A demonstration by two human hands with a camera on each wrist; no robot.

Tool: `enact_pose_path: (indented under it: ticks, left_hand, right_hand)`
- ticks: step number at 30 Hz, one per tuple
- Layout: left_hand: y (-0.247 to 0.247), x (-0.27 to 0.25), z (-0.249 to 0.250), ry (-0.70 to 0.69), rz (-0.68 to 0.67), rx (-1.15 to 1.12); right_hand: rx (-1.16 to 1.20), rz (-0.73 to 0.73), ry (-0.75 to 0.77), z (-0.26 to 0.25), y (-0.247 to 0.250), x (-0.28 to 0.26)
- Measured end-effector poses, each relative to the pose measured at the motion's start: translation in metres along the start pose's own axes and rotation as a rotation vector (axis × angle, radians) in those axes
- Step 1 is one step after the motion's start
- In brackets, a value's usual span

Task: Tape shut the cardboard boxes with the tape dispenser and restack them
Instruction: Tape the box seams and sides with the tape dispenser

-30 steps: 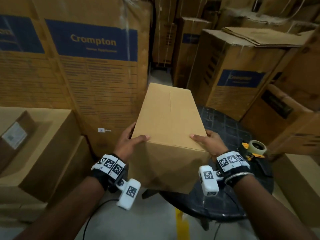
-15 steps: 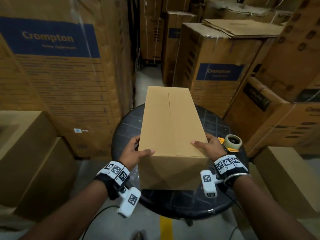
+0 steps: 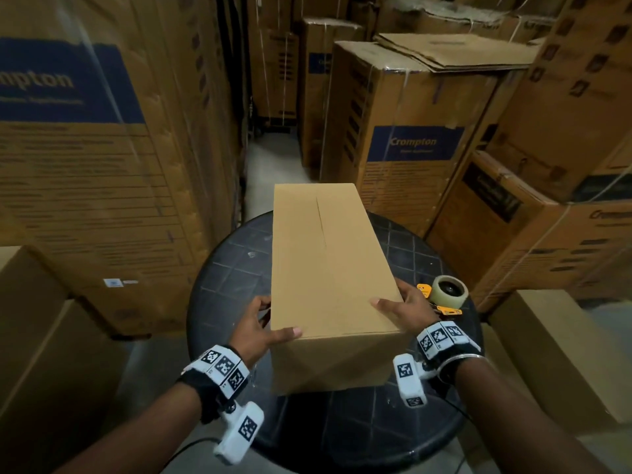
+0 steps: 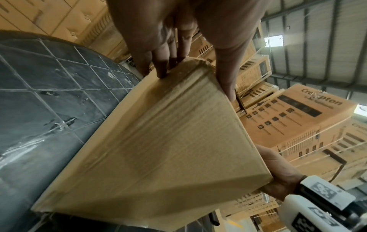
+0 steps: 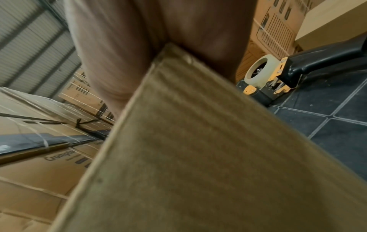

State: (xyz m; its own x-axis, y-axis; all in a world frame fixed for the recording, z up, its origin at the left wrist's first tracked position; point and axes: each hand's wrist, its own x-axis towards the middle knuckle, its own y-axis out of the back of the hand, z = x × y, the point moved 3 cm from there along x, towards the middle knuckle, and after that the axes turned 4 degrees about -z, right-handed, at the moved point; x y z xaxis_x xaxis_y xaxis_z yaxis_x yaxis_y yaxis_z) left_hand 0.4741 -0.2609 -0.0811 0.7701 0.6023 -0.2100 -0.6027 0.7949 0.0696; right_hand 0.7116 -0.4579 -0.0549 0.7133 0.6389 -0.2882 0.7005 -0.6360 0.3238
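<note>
Both hands gripping cardboard box [image 3: 328, 268], left wrist view shows fingers [image 4: 160, 62] on side

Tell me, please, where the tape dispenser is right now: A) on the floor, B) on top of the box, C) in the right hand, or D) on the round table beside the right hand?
D: the tape dispenser lies on the round table, just beyond the right hand, which grips the box.

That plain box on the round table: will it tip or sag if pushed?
The plain box lies long and low on the round table, so tipping looks unlikely. Its untaped top seam may flex. Left hand and right hand steady it.
</note>
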Motion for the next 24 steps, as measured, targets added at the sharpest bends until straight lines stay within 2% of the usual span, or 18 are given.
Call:
enact_pose_path:
  ticks: [7,11,15,21,24]
  left_hand:
    - [-0.013,0.010,-0.007,0.073,-0.010,0.129]
    - [-0.029,0.020,0.001,0.081,0.067,0.249]
    - [-0.043,0.030,0.019,0.034,0.190,0.489]
    - [-0.053,0.038,0.017,0.183,0.271,0.650]
    - [-0.063,0.034,0.016,0.174,0.318,0.716]
  right_hand:
    - [-0.065,0.046,-0.100,0.019,0.010,0.030]
    - [-0.162,0.055,-0.087,0.024,0.021,0.050]
    - [-0.218,0.000,-0.080,0.028,0.028,0.061]
    - [-0.114,-0.037,-0.017,0.041,0.039,0.079]
    - [0.060,0.041,-0.106,0.063,0.056,0.092]
